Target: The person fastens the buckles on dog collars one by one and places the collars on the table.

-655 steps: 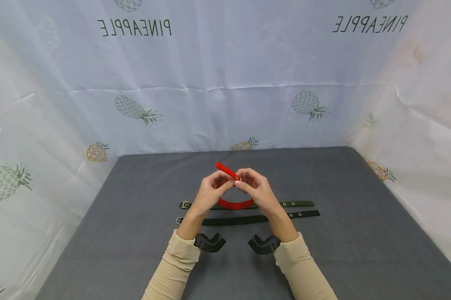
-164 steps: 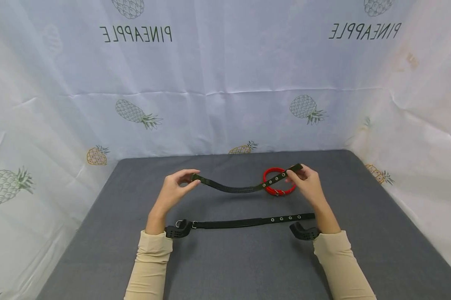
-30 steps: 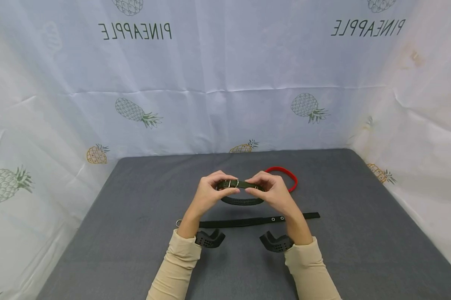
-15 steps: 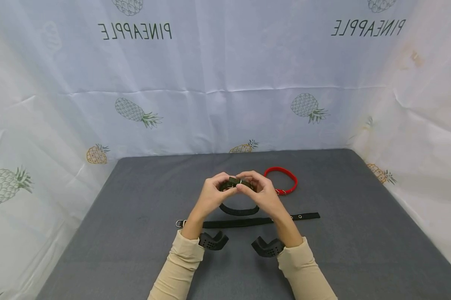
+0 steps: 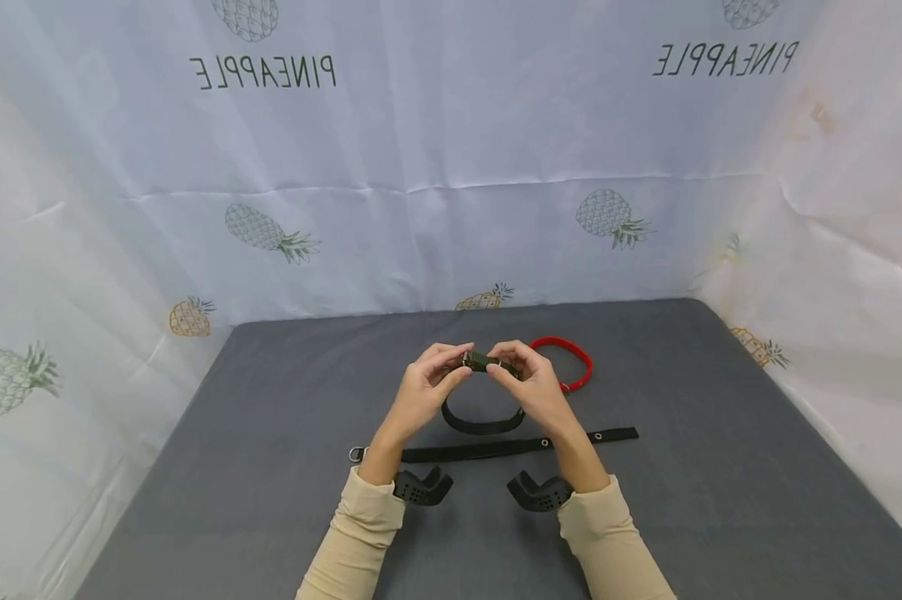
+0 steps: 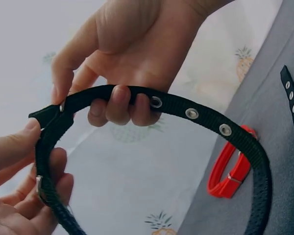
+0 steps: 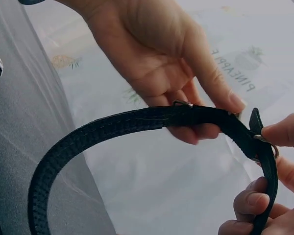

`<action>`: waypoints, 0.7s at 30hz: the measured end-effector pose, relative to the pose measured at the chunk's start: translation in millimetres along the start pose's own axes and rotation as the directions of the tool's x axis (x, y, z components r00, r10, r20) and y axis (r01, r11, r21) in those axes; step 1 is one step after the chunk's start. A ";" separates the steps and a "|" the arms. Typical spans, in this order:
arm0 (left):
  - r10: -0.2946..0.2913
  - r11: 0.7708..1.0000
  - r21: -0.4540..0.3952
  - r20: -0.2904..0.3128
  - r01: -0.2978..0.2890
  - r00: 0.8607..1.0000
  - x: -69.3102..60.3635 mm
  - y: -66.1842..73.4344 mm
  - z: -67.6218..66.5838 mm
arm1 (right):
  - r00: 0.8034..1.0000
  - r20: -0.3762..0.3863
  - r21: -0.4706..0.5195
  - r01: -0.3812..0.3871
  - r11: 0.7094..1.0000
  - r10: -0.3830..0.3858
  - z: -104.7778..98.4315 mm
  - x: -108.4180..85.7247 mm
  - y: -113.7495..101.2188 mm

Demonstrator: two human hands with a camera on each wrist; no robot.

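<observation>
A dark green buckle collar (image 5: 483, 427) hangs as a loop between both hands, above the grey table. My left hand (image 5: 419, 390) pinches the buckle side, its fingers behind the strap in the left wrist view. My right hand (image 5: 538, 385) grips the eyelet side, fingers curled round the strap. In the left wrist view, the strap's tip (image 6: 45, 115) sticks out past a metal loop between the two thumbs. Several eyelets (image 6: 191, 113) lie along the right-hand side. Whether the buckle pin sits in an eyelet is hidden by fingers.
A red collar (image 5: 588, 364), closed in a loop, lies on the table (image 5: 301, 517) behind my right hand. Nearer me, a black collar (image 5: 458, 452) lies stretched out, partly under my forearms. A pineapple-print curtain (image 5: 413, 242) surrounds the table's back and sides.
Earlier both hands worked on the red collar, now lying at the right. The green collar went from straight to a loop. In the last second its ends came together and overlapped.
</observation>
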State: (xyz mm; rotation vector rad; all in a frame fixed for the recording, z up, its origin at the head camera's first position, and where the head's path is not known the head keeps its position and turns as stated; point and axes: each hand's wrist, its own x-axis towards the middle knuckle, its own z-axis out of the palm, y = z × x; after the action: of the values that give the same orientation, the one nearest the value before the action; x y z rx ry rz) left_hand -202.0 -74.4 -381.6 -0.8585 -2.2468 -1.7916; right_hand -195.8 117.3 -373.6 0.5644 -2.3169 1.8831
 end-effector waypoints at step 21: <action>-0.049 0.989 -0.139 0.019 0.051 0.999 -2.1 1.8 -6.1 | 0.997 0.083 0.026 -0.002 1.000 0.000 4.6 -3.1 -2.4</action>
State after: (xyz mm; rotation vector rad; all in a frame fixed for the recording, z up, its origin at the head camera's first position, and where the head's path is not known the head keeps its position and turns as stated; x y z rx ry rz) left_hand -200.8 -80.6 -379.2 -0.8496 -2.1927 -1.9907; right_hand -191.4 113.2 -373.3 0.6559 -2.3466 1.9282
